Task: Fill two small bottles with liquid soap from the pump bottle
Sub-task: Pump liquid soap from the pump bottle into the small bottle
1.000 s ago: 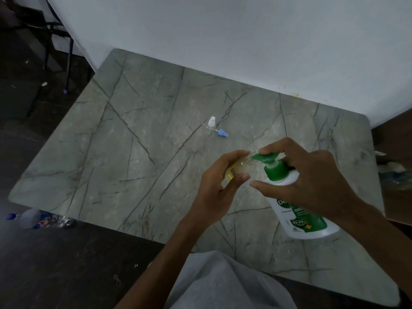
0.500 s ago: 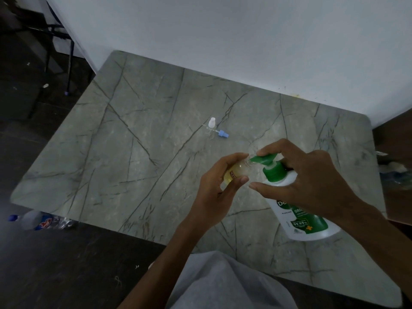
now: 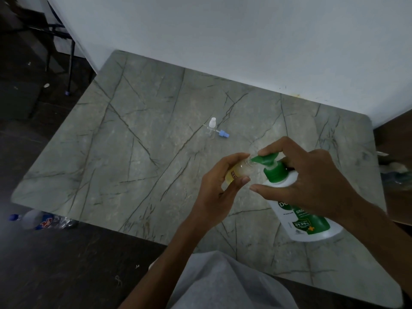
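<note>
pump bottle (image 3: 307,221) stands on the tabletop (image 3: 133,163) at the person's right front side, with a white body and a green label. its green pump head (image 3: 265,159) points to the left. the right hand (image 3: 312,181) is over it: the index finger lies curled on top of the pump head, the other fingers go down behind the neck, and the thumb is stretched out in front. so this grip is grasping the top of the pump bottle.

the left hand (image 3: 219,192) holds the first small bottle (image 3: 239,171) in the air, tilted, with a clenched grip around its body. the open mouth is right at the tip of the nozzle. there is yellowish liquid inside, but the light is dim and i cannot say surely how full it is.

the second small bottle (image 3: 212,128) stands further back on the tabletop, well apart from both hands. it looks clear and has a white top. a small blue cap (image 3: 223,134) lies just beside it.

i judge that the step in hand is filling the first small bottle, so the task is in its first half. the next move calls for a slow, even press on the pump head while the left hand holds the narrow mouth exactly under the nozzle. if the mouth slips aside, the thick soap will run over the fingers.
</note>
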`<state>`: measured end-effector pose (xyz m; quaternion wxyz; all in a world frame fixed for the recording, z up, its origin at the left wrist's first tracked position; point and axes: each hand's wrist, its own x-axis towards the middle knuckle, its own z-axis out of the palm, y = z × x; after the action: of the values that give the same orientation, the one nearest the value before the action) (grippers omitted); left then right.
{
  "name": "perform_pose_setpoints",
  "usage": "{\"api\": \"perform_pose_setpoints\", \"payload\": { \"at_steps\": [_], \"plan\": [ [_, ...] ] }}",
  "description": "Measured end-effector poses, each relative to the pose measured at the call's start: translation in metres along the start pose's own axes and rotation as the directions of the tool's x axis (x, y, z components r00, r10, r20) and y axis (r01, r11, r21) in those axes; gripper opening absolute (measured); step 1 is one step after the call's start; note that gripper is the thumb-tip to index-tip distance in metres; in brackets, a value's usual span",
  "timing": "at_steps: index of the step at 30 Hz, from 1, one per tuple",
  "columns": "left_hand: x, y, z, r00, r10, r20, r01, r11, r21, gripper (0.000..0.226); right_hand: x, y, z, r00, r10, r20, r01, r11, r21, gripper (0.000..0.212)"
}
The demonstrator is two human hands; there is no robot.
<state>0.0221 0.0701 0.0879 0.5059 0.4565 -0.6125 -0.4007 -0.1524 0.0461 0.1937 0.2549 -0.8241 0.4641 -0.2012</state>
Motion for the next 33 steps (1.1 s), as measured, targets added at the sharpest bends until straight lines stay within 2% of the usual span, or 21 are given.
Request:
{"api": "perform_pose_setpoints", "payload": {
  "at_steps": [5, 12, 19, 25, 29, 33],
  "plan": [
    [0.0023, 0.0013, -0.0018, 1.000, 0.013, -0.020, -0.013, 1.000, -0.003, 0.034, -0.0018, -0.0016, 0.0005, 1.000, -0.003, 0.010, 0.003, 1.000, 0.008, 0.064],
    [-0.0013, -0.0007, -0.0008, 1.000, 0.010, 0.009, -0.010, 1.000, 0.001, 0.035, -0.0036, -0.0007, 0.0034, 0.999, -0.021, -0.045, 0.021, 1.000, -0.005, 0.053],
    [-0.0012, 0.0002, -0.0023, 1.000, 0.020, -0.008, -0.020, 1.000, 0.003, 0.035, -0.0073, 0.0004, 0.0043, 1.000, -0.028, -0.008, 0.028, 0.999, -0.045, 0.066],
    [-0.0029, 0.0023, -0.0014, 1.000, 0.019, 0.012, -0.019, 1.000, -0.010, 0.035, -0.0079, 0.0003, 0.0038, 0.998, -0.026, -0.064, 0.022, 0.998, -0.065, 0.054],
    [-0.0037, 0.0021, -0.0011, 1.000, 0.007, -0.002, -0.007, 0.999, -0.034, 0.035, -0.0064, -0.0017, 0.0002, 1.000, 0.014, 0.006, -0.013, 1.000, -0.008, 0.060],
    [-0.0026, 0.0004, -0.0032, 1.000, 0.026, -0.014, -0.026, 0.999, -0.032, 0.035, -0.0073, -0.0043, 0.0007, 1.000, -0.015, 0.025, 0.015, 1.000, -0.019, 0.064]
  ]
}}
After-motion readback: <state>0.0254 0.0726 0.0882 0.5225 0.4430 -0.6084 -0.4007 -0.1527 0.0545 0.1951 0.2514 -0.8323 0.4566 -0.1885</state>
